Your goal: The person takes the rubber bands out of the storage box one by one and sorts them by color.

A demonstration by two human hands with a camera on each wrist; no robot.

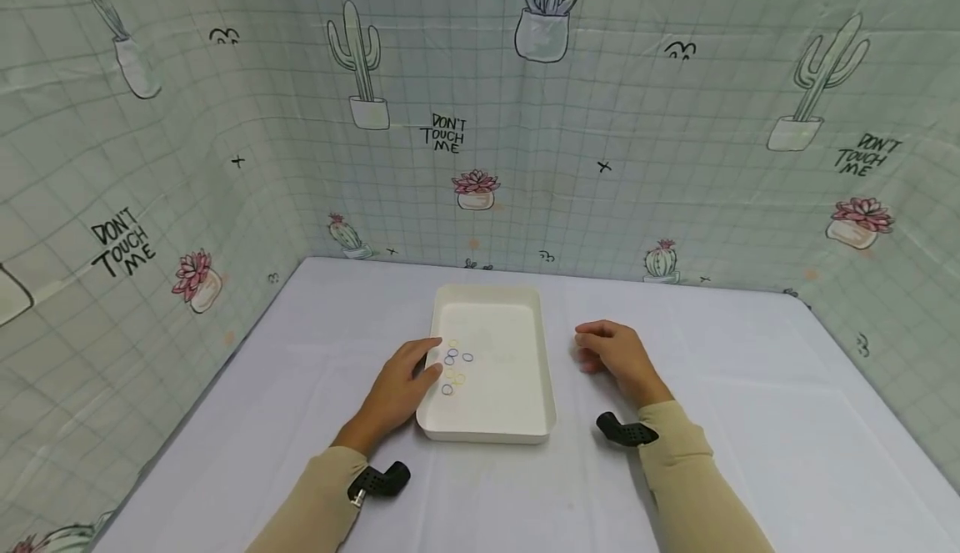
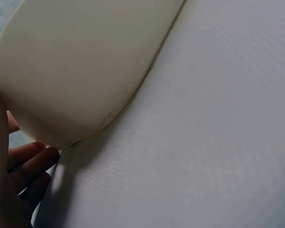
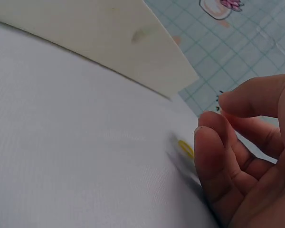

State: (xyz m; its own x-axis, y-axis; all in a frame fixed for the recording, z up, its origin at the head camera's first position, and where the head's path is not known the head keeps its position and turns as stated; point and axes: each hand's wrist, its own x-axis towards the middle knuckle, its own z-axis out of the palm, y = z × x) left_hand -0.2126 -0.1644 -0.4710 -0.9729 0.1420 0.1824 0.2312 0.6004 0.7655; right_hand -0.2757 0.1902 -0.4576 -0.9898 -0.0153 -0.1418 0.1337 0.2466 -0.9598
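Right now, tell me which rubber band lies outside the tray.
The yellow band on the cloth beside the right hand; the other bands all lie inside the white tray.

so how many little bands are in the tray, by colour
blue bands: 4
yellow bands: 3
total: 7 in the tray, as far as the head view shows; they are tiny and a few overlap
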